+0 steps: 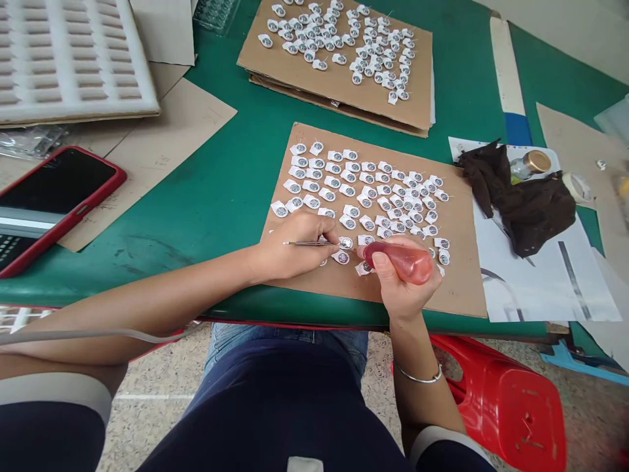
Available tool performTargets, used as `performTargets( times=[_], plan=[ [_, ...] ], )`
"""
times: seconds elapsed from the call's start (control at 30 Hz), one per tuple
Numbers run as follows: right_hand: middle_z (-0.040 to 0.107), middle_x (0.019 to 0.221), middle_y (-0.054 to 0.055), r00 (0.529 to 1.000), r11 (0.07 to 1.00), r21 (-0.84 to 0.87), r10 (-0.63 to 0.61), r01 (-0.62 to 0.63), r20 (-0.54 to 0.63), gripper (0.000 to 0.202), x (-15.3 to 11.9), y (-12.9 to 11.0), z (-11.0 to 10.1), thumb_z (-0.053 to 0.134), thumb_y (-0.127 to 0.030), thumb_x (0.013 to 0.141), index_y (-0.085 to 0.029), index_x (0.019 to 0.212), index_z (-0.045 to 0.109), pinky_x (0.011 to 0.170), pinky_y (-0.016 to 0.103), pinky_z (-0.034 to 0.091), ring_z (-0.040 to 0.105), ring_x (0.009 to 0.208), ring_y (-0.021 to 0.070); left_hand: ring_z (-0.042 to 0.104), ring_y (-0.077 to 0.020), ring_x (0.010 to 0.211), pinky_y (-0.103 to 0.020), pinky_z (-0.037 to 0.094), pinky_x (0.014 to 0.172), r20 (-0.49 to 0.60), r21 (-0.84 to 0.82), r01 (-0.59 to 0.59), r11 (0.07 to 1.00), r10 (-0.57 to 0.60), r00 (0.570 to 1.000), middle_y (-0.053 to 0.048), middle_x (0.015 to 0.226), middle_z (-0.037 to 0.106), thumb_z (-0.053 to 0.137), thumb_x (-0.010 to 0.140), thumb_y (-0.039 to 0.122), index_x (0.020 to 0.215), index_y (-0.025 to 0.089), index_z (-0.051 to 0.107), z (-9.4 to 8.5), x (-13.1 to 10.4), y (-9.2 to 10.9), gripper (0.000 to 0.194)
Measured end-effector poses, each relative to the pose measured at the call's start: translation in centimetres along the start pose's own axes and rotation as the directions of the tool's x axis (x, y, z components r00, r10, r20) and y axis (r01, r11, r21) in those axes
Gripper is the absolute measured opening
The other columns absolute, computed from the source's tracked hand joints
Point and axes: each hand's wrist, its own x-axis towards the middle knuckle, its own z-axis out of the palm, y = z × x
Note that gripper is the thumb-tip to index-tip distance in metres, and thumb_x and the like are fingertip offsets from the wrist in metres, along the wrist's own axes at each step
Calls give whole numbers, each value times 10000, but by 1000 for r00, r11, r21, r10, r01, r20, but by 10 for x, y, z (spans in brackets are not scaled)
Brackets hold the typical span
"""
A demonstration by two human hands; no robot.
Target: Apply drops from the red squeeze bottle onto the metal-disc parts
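Note:
My left hand is closed around thin metal tweezers, which lie nearly level; their right end reaches a small round silver-patterned piece with a white tab. In my right hand is a reddish squeeze bottle, tilted so its narrow end points left, close to that same piece. Whether the bottle's tip touches anything I cannot tell. Both hands are over a brown cardboard sheet carrying many such pieces in loose rows. My hands cover some of them.
Behind stands a cardboard stack with more pieces. A red-cased phone and a white slotted foam tray are at left. On the right lie dark cloth, a gold-capped jar and white paper. A red stool stands below the table.

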Motion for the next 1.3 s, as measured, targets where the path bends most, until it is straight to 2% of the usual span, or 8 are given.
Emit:
performTargets(
  times=[0.17, 0.43, 1.17, 1.3],
  plan=[
    [634, 785, 36, 1000, 1000, 4, 6, -6, 10, 181, 0, 0, 0, 690, -282, 713, -171, 837, 618, 697, 359, 504, 606, 737, 166, 556, -68, 574, -177, 407, 546, -9, -69, 1, 998, -1, 1000, 40, 635, 627, 603, 716, 90, 694, 155, 645, 0, 1, -1, 81],
    [631, 780, 34, 1000, 1000, 19, -23, 23, 14, 212, 0, 3, 1, 697, -297, 702, -165, 844, 614, 715, 361, 505, 604, 760, 165, 554, -69, 563, -176, 392, 514, -8, -57, 41, 998, -42, 999, 39, 630, 629, 621, 719, 132, 701, 159, 652, 0, 0, -1, 45],
    [625, 773, 23, 998, 998, 21, -63, 63, 25, 213, 2, 0, 2, 701, -284, 697, -177, 855, 606, 712, 363, 500, 596, 751, 158, 548, -72, 550, -180, 390, 510, -19, -48, 1, 999, -2, 1000, 36, 618, 622, 615, 723, 137, 693, 163, 651, 1, 1, -2, 53],
    [617, 787, 19, 1000, 998, 65, -5, 6, -16, 237, 0, 0, 3, 703, -316, 695, -189, 866, 599, 693, 364, 519, 608, 738, 161, 555, -76, 556, -184, 402, 527, -5, -39, 27, 999, -28, 1000, 32, 635, 637, 618, 721, 136, 714, 161, 665, 0, 1, -1, 53]
  ],
)
